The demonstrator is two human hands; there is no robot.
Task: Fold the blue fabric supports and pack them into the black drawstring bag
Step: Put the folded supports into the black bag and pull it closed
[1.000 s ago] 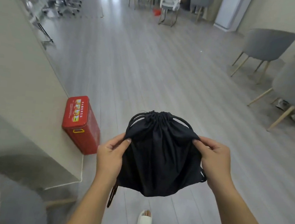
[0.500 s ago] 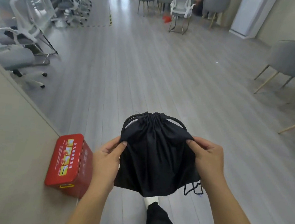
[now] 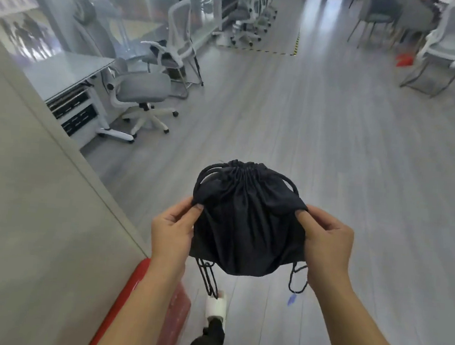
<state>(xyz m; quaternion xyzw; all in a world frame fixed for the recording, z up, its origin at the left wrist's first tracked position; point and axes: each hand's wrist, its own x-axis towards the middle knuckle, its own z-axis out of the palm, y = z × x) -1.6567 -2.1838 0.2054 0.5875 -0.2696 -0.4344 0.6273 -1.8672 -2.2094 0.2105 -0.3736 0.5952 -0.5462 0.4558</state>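
The black drawstring bag [image 3: 247,220] hangs in front of me over the floor, bulging, its mouth cinched shut at the top. My left hand [image 3: 173,229] pinches the bag's left side and my right hand [image 3: 326,241] pinches its right side. Black cords dangle below both lower corners. No blue fabric supports show; the bag's inside is hidden.
A grey table surface [image 3: 25,209] runs along my left, with a red box [image 3: 137,310] at its near corner, partly behind my left forearm. Grey office chairs [image 3: 145,93] and desks stand at the back left, more chairs [image 3: 449,48] at the far right. My white shoe [image 3: 216,304] is below the bag.
The view has swung left and moved forward; the red box now sits low under my left arm. The bag stays held the same way in both hands.
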